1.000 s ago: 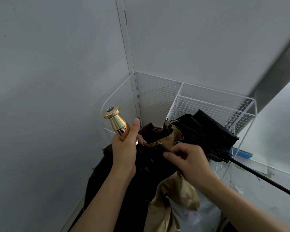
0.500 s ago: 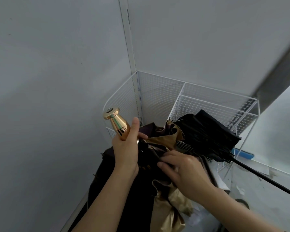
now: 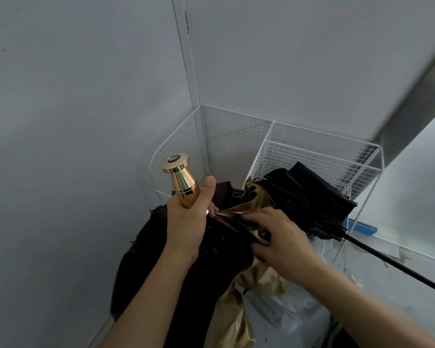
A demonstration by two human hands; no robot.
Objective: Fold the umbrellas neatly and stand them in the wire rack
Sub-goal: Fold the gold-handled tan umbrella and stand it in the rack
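Before a white wire rack (image 3: 324, 149) in the corner, grips the upright gold handle (image 3: 182, 182) of a brown-and-gold umbrella (image 3: 211, 267) in the left hand (image 3: 186, 227). Pinches its loose canopy folds with the right hand (image 3: 284, 242) just beside. Beyond the right hand, black umbrella (image 3: 309, 199) across the rack's right side.

Plain grey walls (image 3: 73, 121) meet at a white corner strip (image 3: 186, 61); right of it slants a darker beam (image 3: 412, 104), a blue strip (image 3: 362, 228) lower down.
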